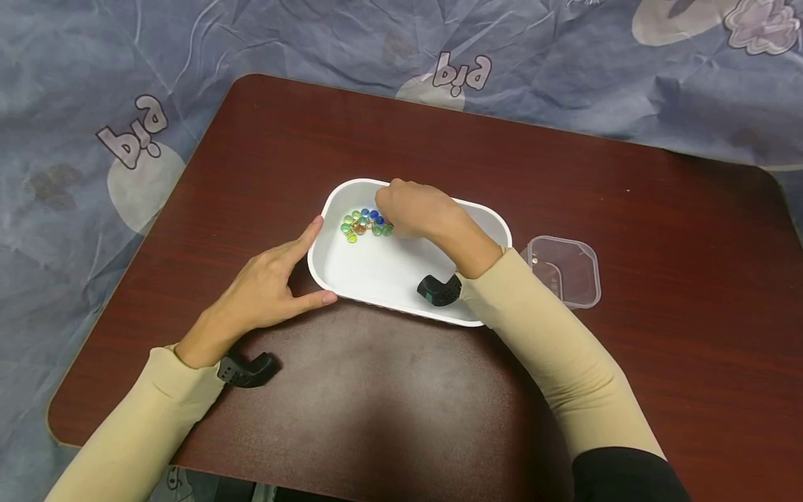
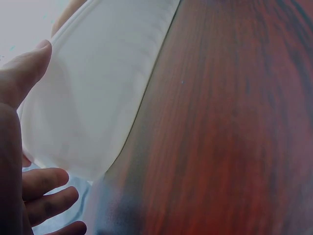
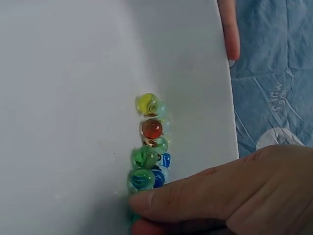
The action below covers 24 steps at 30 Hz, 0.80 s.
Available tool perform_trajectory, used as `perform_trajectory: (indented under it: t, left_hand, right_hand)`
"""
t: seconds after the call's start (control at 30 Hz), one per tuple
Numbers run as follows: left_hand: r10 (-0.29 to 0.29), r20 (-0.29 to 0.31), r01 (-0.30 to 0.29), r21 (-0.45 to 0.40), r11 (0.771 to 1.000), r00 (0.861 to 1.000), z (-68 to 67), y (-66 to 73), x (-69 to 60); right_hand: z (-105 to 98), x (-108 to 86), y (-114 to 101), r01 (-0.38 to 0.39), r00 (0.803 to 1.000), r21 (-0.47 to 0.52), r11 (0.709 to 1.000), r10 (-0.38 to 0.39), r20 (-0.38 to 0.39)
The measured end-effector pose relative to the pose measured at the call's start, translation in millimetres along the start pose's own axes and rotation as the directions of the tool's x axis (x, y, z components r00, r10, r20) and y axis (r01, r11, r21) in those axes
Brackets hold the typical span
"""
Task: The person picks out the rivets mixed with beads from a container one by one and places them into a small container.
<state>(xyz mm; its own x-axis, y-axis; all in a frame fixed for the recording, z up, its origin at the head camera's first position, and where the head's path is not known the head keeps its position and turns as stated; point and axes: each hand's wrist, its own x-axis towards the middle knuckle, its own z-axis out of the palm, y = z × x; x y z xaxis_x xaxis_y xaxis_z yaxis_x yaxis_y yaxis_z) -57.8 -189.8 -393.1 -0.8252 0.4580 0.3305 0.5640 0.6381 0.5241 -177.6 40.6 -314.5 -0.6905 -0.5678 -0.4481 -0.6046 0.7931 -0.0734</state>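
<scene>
A white tray (image 1: 376, 273) holds a cluster of glass marbles (image 1: 362, 221), green, yellow, blue and one orange-red, gathered toward its far left. My left hand (image 1: 260, 282) spans the tray's near left corner, index finger at the left rim and thumb at the front rim, fingers extended. The left wrist view shows the left thumb (image 2: 30, 68) against the tray's outer wall. Inside the tray, my right hand (image 1: 417, 209) bends down at the marbles' right end. In the right wrist view its thumb and finger pinch a green marble (image 3: 132, 214), mostly hidden by the thumb.
Right of the tray stands a clear plastic container (image 1: 580, 275) with a small pale speck in it; the right forearm passes close by. Everything sits on a dark reddish-brown table (image 1: 401, 376). Patterned blue-grey cloth (image 1: 301, 42) lies beyond the table's edges.
</scene>
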Motion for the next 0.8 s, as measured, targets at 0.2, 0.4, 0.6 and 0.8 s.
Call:
perform_trajectory:
  t: [0.2,0.4,0.6,0.8]
  left_hand:
    - [-0.002,0.003,0.002,0.0,1.0,1.0,-0.3,-0.1,-0.1]
    - [-0.006,0.007,0.006,0.001,1.0,1.0,-0.8,0.4,0.0]
    - [-0.003,0.001,0.003,0.011,1.0,1.0,-1.3,0.9,0.3]
    - [-0.004,-0.001,0.004,0.013,1.0,1.0,-1.2,1.0,0.4]
  right_hand:
    - [-4.1,-2.9,3.8,0.048,0.999,0.07,0.996,-0.047,-0.01]
    - [-8.3,-8.0,4.7,0.115,0.991,0.121,0.986,-0.105,-0.082]
    - [-11.5,-11.3,6.2,0.204,0.973,0.132,0.97,-0.186,-0.137]
    - [-14.7,-17.2,5.9,0.215,0.969,0.134,0.967,-0.195,-0.153]
